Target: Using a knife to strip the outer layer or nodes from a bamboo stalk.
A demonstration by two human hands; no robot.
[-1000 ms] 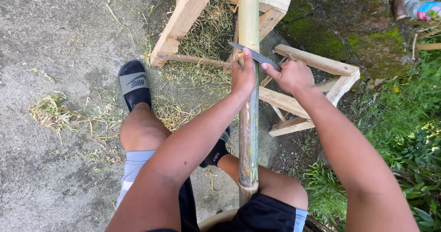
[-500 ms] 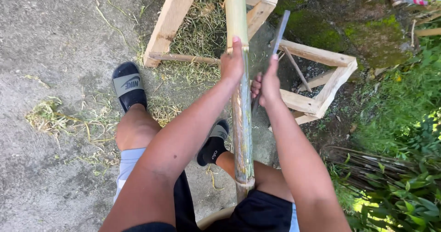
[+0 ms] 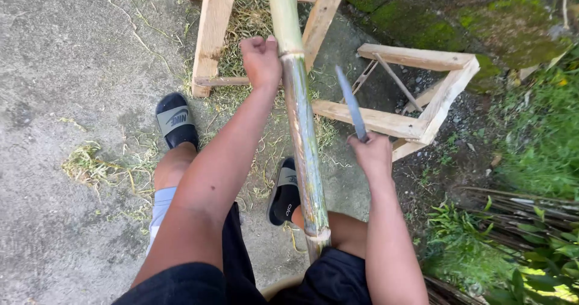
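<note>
Left hand [image 3: 260, 60] grip wraps bamboo pole [image 3: 300, 118]; right hand [image 3: 372, 155] grip holds knife [image 3: 351, 103], now swung right, clear of the pole.

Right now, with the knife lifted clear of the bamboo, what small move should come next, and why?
Probably bring the knife back down onto the bamboo just below the left hand. The right hand holds the blade raised and off to the right, touching nothing, while the left hand's grip steadies the pole at a node against the wooden frame.
</note>
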